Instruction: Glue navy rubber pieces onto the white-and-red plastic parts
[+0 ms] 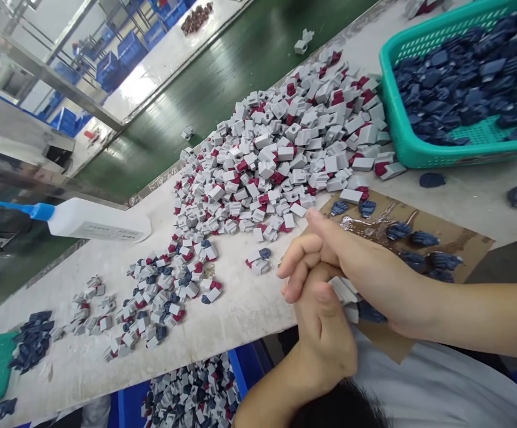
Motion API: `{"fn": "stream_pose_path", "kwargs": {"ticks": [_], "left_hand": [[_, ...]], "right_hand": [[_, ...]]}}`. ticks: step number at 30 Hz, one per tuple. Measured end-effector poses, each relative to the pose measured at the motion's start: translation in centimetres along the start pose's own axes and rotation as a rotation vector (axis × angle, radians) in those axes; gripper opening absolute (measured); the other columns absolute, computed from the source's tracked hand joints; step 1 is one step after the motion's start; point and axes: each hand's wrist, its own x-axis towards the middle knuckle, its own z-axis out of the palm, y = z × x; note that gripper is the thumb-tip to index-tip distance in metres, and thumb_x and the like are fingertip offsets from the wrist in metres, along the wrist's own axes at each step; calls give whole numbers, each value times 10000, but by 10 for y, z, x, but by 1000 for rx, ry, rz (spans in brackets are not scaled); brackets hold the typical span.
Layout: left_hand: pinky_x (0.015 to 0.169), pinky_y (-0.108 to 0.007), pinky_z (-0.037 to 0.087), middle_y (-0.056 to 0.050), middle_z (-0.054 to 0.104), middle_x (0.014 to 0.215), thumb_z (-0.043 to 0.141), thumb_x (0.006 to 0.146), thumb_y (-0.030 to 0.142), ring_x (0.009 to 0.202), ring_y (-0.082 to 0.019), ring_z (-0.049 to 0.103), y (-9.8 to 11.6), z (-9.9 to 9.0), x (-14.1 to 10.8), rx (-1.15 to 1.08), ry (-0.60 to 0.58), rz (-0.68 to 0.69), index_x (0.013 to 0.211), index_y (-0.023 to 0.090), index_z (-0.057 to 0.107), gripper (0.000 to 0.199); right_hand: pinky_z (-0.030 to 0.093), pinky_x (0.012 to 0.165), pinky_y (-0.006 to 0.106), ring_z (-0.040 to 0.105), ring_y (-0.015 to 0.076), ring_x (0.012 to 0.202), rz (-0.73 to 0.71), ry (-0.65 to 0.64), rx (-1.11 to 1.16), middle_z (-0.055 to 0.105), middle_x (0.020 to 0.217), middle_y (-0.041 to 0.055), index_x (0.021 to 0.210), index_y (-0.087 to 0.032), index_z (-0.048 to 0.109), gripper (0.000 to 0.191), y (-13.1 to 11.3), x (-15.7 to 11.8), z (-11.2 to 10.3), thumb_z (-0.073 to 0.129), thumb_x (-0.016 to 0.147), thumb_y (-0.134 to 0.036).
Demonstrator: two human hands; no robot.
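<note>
Both hands clasped at table edge: right hand [365, 279] and left hand [325, 339] fingers closed on grey part [345, 291]. Beyond fingertips: grey-red parts pile [285, 148]. Teal basket [396, 119] far past knuckles, holds dark blue parts [463, 89]. Blue bin [240, 368] below fingers, mixed parts inside.

The place was a factory assembly line, a light-manufacturing workshop. A long white workbench [240, 309] ran beside a green conveyor belt [223, 77] framed in steel rails. Hundreds of identical small grey-and-red plastic parts [285, 142] lay heaped at the centre of the frame, with a teal basket [401, 142] of dark blue pieces at the upper right and a glue bottle with a blue nozzle [93, 221] at the left. Stacked blue crates [125, 50] stood at the upper left, and a blue bin [245, 371] of finished parts sat at the bottom edge
</note>
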Motion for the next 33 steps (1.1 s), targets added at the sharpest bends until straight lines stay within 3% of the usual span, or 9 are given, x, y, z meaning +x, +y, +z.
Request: {"fn": "stream_pose_path", "kwargs": {"ticks": [4,9,14,17,20,25,28,30,33], "left_hand": [[895,-327,541,-96,723,1083,335,1003,558,1042,-222,666,-6,12,3,-6,100,64,1096,177,685,526],[923,-309,517,-117,716,1095,336,935,692,1062,-233,662,-11,15,-1,57,101,-131,1081,158,703,664],[740,-300,522,-70,688,868,392,892,739,816,-197,657,-14,8,3,147,191,-131,889,184,659,616],[722,-305,509,-57,671,826,363,899,741,786,-195,645,-11,6,9,160,180,-91,840,188,632,618],[789,-317,507,-81,691,899,317,932,708,874,-215,659,-7,6,11,153,170,-44,906,171,644,629],[889,-321,487,-103,674,967,345,908,730,991,-225,630,1,-1,10,113,202,-27,928,159,632,639],[674,-278,498,-54,627,774,375,828,817,738,-177,599,5,-15,14,21,133,-100,789,167,595,687],[477,-230,400,14,513,593,425,785,844,517,-117,465,8,-28,18,-76,71,-202,729,178,544,679],[358,-195,268,62,433,482,497,799,785,380,-85,355,14,-49,24,-186,-12,-289,755,193,515,594]], "right_hand": [[486,520,206,597,121,503,-96,56,23,616,491,55,529,-183,598,780,0,3,-3,422,696,-925],[463,461,215,580,128,466,-230,77,34,587,466,45,512,-196,546,786,18,4,-6,390,700,-943],[501,530,215,617,127,541,-471,169,42,616,537,20,620,-202,583,715,36,3,-2,363,819,-853],[508,561,207,625,118,569,-548,180,72,634,579,10,689,-203,602,670,40,5,1,364,864,-804],[492,546,210,619,120,553,-496,156,99,629,568,22,680,-195,587,696,38,9,4,359,841,-833],[474,532,245,562,135,490,-257,18,123,590,508,28,728,-192,575,753,20,14,9,409,699,-925],[468,528,254,562,142,522,-154,8,207,620,594,31,792,-196,581,707,2,19,9,423,726,-882],[500,599,258,604,153,603,-137,75,247,640,656,41,785,-199,594,660,-11,25,9,358,817,-814],[520,732,263,643,161,724,-184,167,155,661,698,45,759,-205,626,629,-23,36,16,291,906,-717]]}}
